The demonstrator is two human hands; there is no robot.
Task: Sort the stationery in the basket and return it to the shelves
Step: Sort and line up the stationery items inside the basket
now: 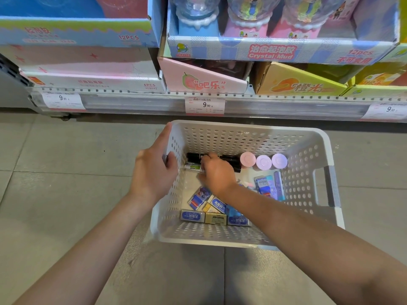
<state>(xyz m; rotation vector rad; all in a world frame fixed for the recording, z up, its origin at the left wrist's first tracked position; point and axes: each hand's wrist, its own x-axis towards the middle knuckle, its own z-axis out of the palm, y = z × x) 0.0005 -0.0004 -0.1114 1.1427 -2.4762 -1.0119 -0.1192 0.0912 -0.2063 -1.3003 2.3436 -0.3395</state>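
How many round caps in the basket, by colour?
In the basket, by its far wall beside the right hand:
Pink round caps: 1
Lilac round caps: 2, the second further right
Total: 3

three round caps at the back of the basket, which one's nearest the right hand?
The pink round cap, leftmost of the three. It sits closest to the right hand; the two lilac round caps lie further right in the white perforated basket.

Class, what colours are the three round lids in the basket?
One pink, two lilac lids; head view.
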